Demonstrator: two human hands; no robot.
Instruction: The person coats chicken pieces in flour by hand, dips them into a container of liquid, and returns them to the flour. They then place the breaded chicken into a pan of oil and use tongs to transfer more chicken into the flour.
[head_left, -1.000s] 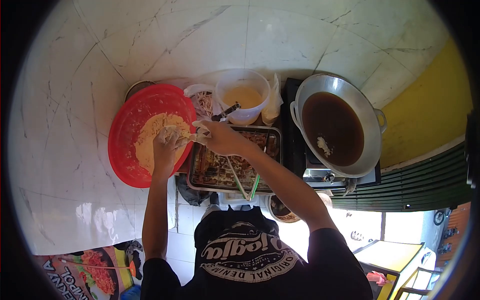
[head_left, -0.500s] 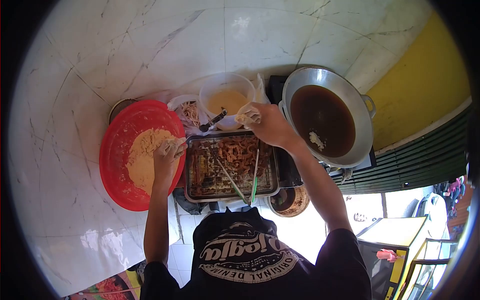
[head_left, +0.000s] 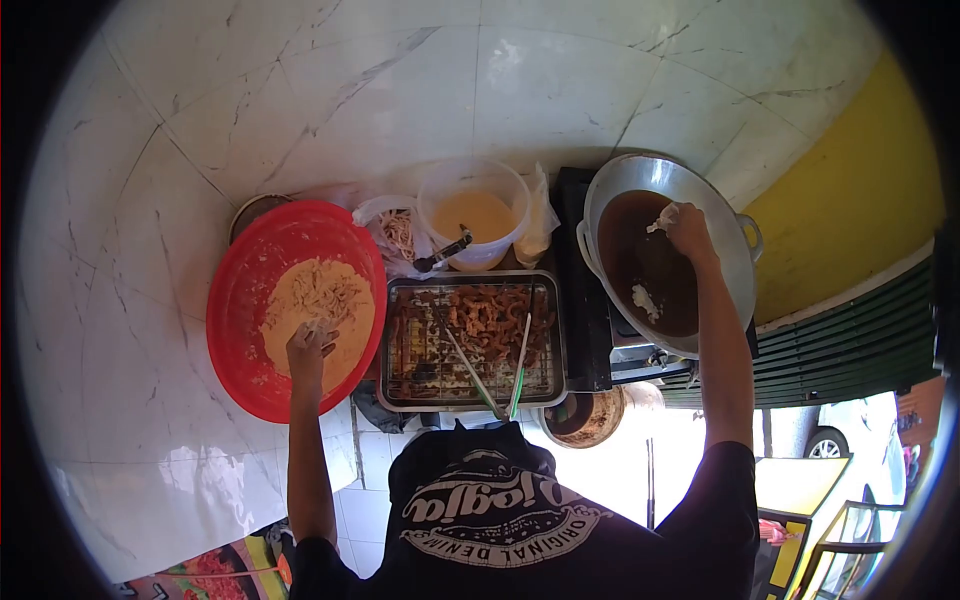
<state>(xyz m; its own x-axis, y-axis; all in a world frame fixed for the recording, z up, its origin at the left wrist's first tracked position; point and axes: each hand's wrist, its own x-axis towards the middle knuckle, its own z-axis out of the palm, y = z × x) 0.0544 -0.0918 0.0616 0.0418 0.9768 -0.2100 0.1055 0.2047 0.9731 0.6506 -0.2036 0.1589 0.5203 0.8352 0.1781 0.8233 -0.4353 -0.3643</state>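
Observation:
My right hand (head_left: 688, 232) is over a metal wok (head_left: 622, 178) of dark brown oil (head_left: 640, 245), pinching a pale, flour-coated piece (head_left: 662, 218) of food just above the surface. Another whitish coated piece (head_left: 646, 302) floats lower in the oil. On the other side, my left hand (head_left: 310, 345) hovers at the flour (head_left: 320, 290) in a red basin (head_left: 238, 330); its fingers are dusted white and loosely spread, with nothing visible in them.
Between basin and wok, a rack tray (head_left: 405, 402) carries brown fried pieces (head_left: 490, 315) and metal tongs (head_left: 520, 365). Behind it stand a clear tub (head_left: 475, 210) of yellowish liquid and a plastic bag (head_left: 397, 232) of pale strips. A bucket (head_left: 600, 415) sits below the stove (head_left: 585, 340).
My right hand has moved from near the tub, rightward to over the wok, with the coated piece. My left hand has shifted from the basin's right side down into its middle over the flour.

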